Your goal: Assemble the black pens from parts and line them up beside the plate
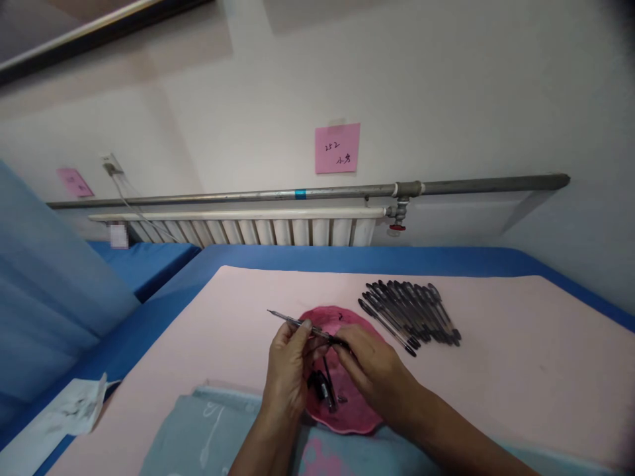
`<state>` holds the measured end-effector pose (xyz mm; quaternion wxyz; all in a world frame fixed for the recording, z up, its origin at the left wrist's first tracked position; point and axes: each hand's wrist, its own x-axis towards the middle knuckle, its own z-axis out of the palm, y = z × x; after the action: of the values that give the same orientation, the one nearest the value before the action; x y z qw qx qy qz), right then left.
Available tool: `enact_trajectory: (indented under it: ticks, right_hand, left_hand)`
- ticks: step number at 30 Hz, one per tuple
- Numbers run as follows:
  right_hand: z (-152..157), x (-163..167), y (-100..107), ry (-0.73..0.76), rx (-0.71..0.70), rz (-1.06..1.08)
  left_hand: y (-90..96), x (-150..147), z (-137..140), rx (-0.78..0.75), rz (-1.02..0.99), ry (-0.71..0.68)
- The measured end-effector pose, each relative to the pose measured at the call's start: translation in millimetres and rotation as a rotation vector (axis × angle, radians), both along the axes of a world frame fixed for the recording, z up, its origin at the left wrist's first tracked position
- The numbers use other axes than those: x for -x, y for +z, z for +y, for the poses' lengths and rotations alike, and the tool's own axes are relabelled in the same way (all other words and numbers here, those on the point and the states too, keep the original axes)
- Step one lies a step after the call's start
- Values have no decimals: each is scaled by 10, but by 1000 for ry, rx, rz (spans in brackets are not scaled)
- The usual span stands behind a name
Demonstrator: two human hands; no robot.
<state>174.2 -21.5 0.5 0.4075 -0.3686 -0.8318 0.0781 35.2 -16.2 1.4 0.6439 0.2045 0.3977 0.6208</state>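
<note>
Between my two hands is a slim clear-barrelled pen [320,331], tilted, its bare tip pointing up and to the left. My left hand [290,360] pinches the barrel near its middle. The fingers of my right hand [370,367] close on the dark rear end of the same pen. Beneath both hands stands a pink scalloped plate [354,415], partly covered by them. Some small black pen parts [322,390] lie in it. Right of the plate, a row of several capped black pens [409,311] rests side by side on the pink surface.
The pink sheet [520,357] lies over a blue padded bed [347,258]. Grey-green patterned cloth [198,430] is at the near edge. White paper packaging [64,410] lies at the left, beside a blue curtain [40,297]. A radiator [278,231] and pipe run along the wall.
</note>
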Motion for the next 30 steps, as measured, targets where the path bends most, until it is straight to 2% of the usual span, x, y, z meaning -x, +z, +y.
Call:
enact_trajectory:
  ticks: [4, 8, 10, 19, 30]
  right_hand:
    - [18, -15, -8, 2, 31, 44]
    - [27, -7, 11, -80, 253, 77]
    - [31, -2, 24, -107, 318, 65]
    - [40, -26, 10, -54, 239, -33]
    - [2, -20, 60, -62, 118, -107]
  left_hand:
    - [13, 5, 11, 15, 10, -1]
    - [15, 18, 28, 6, -5, -6]
    - [12, 23, 33, 6, -6, -8]
    - [9, 20, 29, 4, 8, -23]
    - [19, 7, 19, 6, 35, -23]
